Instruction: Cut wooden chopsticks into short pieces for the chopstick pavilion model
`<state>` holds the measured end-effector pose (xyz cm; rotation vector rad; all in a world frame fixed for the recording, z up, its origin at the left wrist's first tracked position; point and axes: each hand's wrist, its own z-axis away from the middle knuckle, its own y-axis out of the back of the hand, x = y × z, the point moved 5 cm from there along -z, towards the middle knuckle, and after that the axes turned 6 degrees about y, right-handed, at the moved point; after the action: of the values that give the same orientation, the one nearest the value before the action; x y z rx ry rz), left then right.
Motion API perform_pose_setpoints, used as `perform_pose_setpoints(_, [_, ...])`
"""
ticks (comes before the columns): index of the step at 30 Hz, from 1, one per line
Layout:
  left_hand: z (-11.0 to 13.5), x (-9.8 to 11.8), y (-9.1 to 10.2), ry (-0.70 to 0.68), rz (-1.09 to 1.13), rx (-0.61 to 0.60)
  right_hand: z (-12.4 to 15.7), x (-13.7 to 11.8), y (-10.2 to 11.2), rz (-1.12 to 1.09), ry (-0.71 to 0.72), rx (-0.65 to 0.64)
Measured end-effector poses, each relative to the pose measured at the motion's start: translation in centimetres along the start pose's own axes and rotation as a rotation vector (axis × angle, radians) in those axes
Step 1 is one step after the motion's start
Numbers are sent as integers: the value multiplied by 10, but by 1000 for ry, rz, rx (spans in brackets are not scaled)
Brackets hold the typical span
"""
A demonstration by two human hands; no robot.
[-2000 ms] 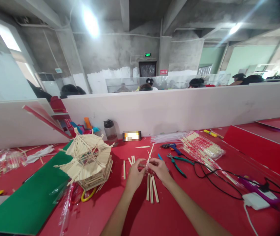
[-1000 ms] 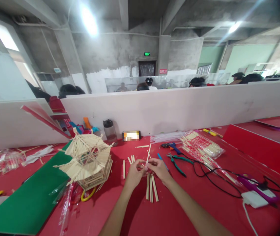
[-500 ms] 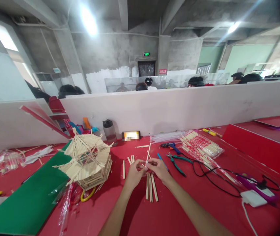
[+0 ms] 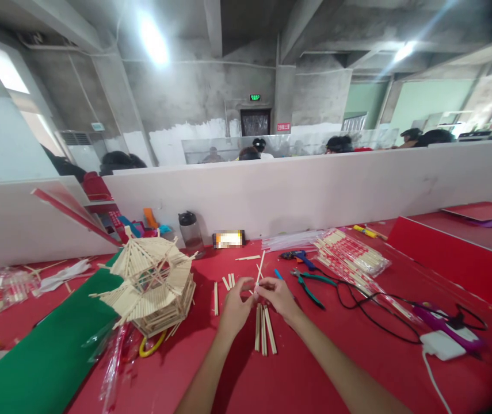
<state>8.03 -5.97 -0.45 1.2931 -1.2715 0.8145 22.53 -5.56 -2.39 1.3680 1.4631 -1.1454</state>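
Observation:
In front of me my left hand (image 4: 237,303) and my right hand (image 4: 277,298) meet with fingers curled in a pinch. Between their fingertips are thin wooden sticks (image 4: 262,264), one pointing up and away from me; a small whitish bit shows at the fingertips, too small to make out. Just below the hands several pale wooden sticks (image 4: 264,333) lie fanned on the red tabletop (image 4: 246,385). More short sticks (image 4: 216,298) rest to the left of my left hand. Further left stands a pagoda-like model (image 4: 153,287) built from sticks, with a tiered roof.
Right of the hands lie green-handled pliers (image 4: 315,290), a blue glue gun (image 4: 301,257), packs of sticks (image 4: 353,253), a black cable and a purple power strip (image 4: 448,328). A bottle (image 4: 191,233) stands by the white partition (image 4: 297,192). A green board (image 4: 42,351) lies left.
Both hands stay nearly in place, with slight finger movement around the sticks. The whole view has shifted a little.

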Motion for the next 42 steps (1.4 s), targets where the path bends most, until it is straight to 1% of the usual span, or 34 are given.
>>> perform_pose_setpoints(3, [1,7,0,-46,-37,25,0,-1,-1,-20,24,-15])
perform_pose_setpoints(7, [1,13,-2,-88,-45,18,0,-1,-2,-56,-5,-21])
perform_pose_setpoints(12, [2,13,-3,-107,-45,5,0,-3,-2,-66,6,-28])
perform_pose_setpoints(19, [2,5,-7,-56,15,-32,1,2,0,-108,-46,-26])
perform_pose_setpoints(24, [2,4,-8,-10,87,-44,1,5,0,-118,-61,-7])
perform_pose_setpoints(32, [1,1,-7,33,188,-31,-1,13,2,-119,-51,-27])
perform_pose_setpoints(36, [0,-3,-6,63,248,-16,-1,12,1,-126,-72,-38])
perform_pose_setpoints(42, [-1,-7,-8,123,307,-72,0,11,0,-129,-113,-60])
